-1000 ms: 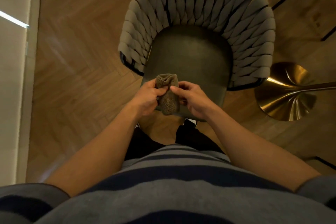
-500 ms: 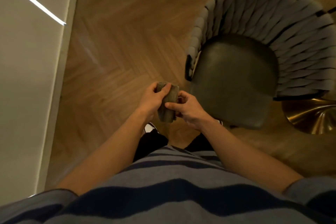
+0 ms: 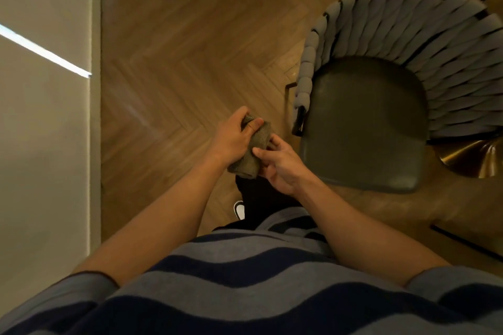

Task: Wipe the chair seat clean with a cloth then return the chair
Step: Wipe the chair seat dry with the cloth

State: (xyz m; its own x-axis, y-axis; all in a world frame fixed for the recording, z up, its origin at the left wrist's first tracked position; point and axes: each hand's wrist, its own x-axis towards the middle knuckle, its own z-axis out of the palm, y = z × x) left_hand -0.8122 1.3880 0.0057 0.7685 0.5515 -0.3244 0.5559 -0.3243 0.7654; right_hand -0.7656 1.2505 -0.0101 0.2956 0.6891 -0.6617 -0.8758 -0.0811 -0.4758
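Folded brownish cloth (image 3: 254, 148) pinched between both hands: left hand (image 3: 234, 139), right hand (image 3: 277, 164); chair (image 3: 364, 122) seat dark, smooth.

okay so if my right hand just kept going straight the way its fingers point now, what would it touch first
The cloth. Your right hand points up and to the left in the head view, its fingers already pinching the cloth, with the left hand gripping it just beyond. The chair seat lies off to the right, not in that line.

Herringbone wood floor (image 3: 185, 35) fills the middle. A pale wall (image 3: 40, 144) runs along the left, crossed by a bright light strip (image 3: 43, 51). A shiny brass base (image 3: 471, 158) sits at the right edge.
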